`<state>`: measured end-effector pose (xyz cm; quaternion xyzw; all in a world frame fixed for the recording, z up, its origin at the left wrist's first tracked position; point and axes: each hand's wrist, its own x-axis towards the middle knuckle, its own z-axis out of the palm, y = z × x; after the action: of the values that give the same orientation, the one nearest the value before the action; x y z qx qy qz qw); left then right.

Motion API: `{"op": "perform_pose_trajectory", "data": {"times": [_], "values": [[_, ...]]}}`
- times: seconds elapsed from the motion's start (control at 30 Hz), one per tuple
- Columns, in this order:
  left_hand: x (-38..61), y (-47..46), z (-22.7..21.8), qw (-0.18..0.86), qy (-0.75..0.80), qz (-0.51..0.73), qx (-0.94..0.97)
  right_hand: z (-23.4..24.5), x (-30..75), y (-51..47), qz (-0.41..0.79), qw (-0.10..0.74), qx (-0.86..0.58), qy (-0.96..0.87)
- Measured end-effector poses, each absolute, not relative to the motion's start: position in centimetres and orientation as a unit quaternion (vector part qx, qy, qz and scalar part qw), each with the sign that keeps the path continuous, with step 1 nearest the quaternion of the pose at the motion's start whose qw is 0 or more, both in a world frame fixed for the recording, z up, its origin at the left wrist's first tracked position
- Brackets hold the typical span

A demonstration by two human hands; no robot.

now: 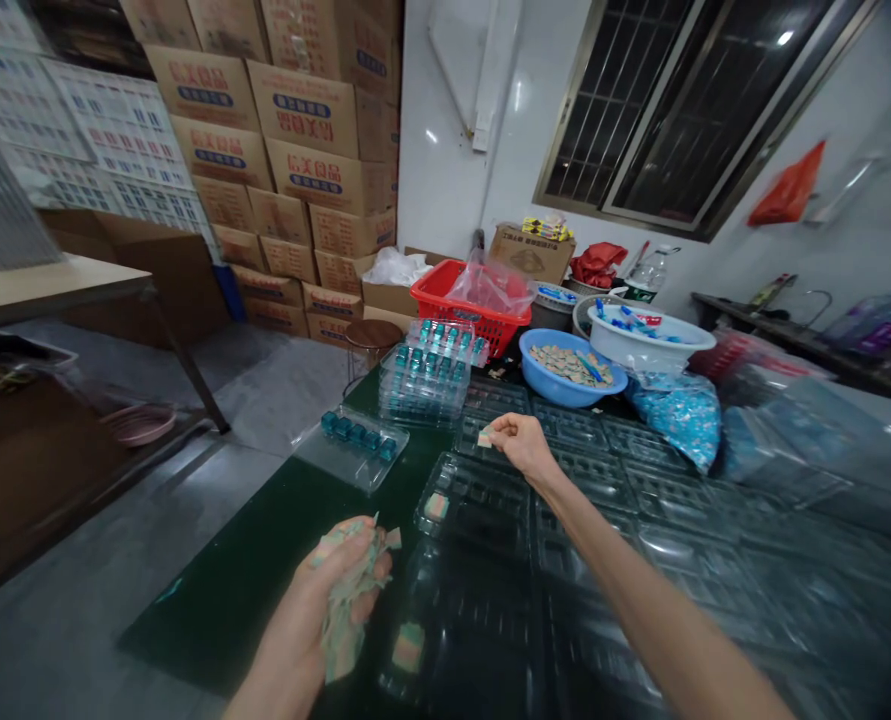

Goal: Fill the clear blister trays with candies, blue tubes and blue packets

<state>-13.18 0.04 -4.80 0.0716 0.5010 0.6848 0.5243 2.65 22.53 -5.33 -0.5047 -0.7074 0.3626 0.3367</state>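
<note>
a bunch of small flat pieces (346, 622) is held in the left hand (319, 602), found at seven o'clock in the view. the hand is cupped, with thumb and fingers closed round the load; thin, straight-edged corners are left jutting out past the fingertips. the pieces are coloured mainly pale green, with cream, and are overlapped unevenly; their number cannot be told.

a single piece (484, 438) is pinched between the thumb and forefinger of the right hand (524, 446), at four o'clock, the remaining fingers being curled in. this piece is held at the hand's nine o'clock side, above the trays; whether a tray is touched cannot be told.

a squarish piece (436, 507), banded in pale green and pinkish orange, is placed near one end of a clear tray (490, 500), at two o'clock from the left hand. a similar piece (408, 648), somewhat blurred, is seen at four o'clock from that hand. the trays are formed of thin, glossy plastic, moulded with shallow recesses and rounded corners, and are set in rows on the smooth, dark green worktop (250, 570).

at three o'clock, more small flat pieces are heaped in a round, smooth blue basin (565, 393). at eight o'clock, glossy teal blocks (359, 435) are lined up on a transparent sheet-like tray (340, 465).
</note>
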Motion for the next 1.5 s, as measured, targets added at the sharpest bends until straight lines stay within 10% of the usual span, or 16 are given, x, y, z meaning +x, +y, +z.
{"op": "perform_pose_trajectory", "data": {"times": [0.73,1.5], "values": [[-13.4,0.3,-4.9,0.519,0.531,0.668,0.053,-5.9,-0.9,24.1,0.168,0.088,-0.502,-0.844],[-13.3,-0.2,-5.5,0.527,0.518,0.671,0.065,-6.4,0.8,21.3,-0.003,0.084,-0.439,-0.895]]}}
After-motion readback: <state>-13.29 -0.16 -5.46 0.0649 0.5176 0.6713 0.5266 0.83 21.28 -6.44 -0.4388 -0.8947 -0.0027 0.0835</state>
